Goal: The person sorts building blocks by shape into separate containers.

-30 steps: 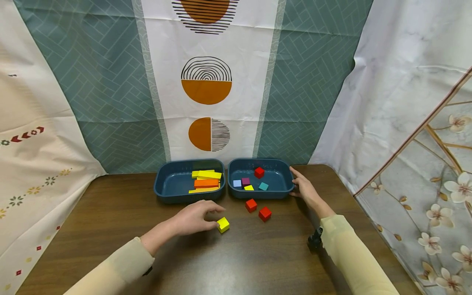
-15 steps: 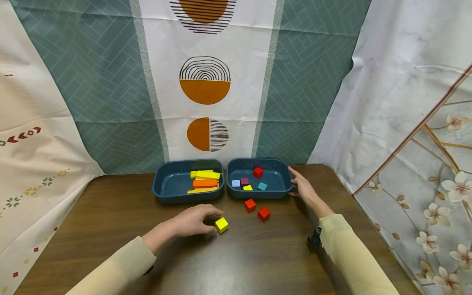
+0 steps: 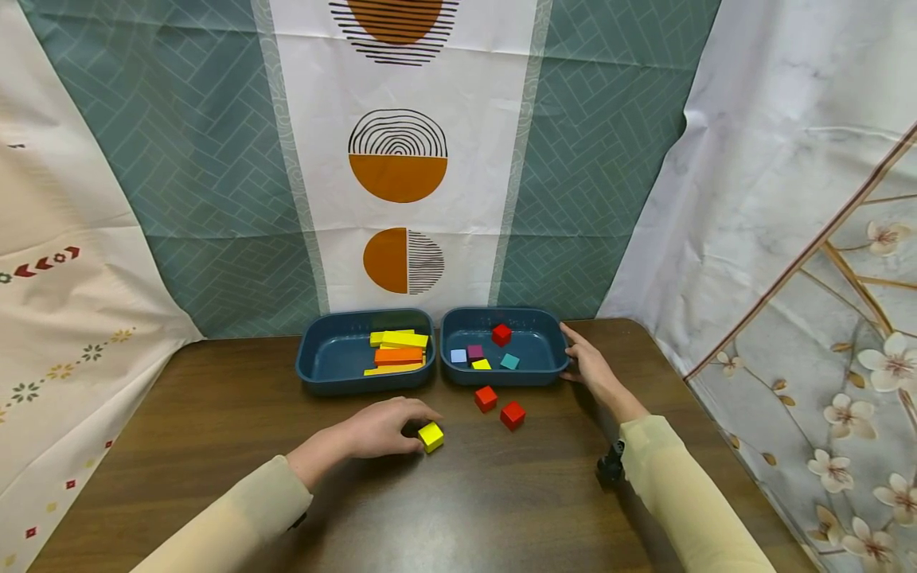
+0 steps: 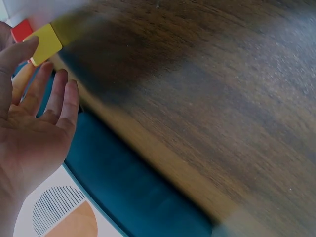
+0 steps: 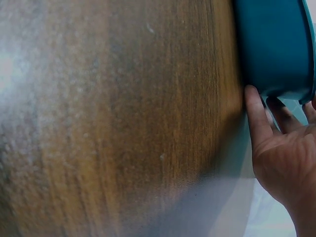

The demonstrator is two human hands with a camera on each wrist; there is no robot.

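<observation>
My left hand [image 3: 387, 426] reaches over the table beside a yellow cube [image 3: 431, 437]. Its thumb is at the cube's near left side and the index finger arches just behind it. In the left wrist view the thumb tip overlaps the edge of the yellow cube [image 4: 47, 44], while the other fingers lie loosely extended. The cube appears to rest on the table. My right hand [image 3: 596, 372] has its fingers spread against the right end of the right blue tray [image 3: 540, 378]. Two red cubes, one nearer the tray [image 3: 485, 399] and one nearer me [image 3: 512, 415], lie in front of it.
Inside the right tray are a red cube [image 3: 501, 335] and light blue, purple, yellow and teal blocks. The left blue tray [image 3: 315, 378] beside it holds several yellow blocks and an orange block [image 3: 399, 356]. Fabric hangs behind the wooden table [image 3: 458, 509].
My left hand has shifted slightly, its index fingertip now a little farther right behind the yellow cube. The cube stays in place. My right hand keeps touching the tray.
</observation>
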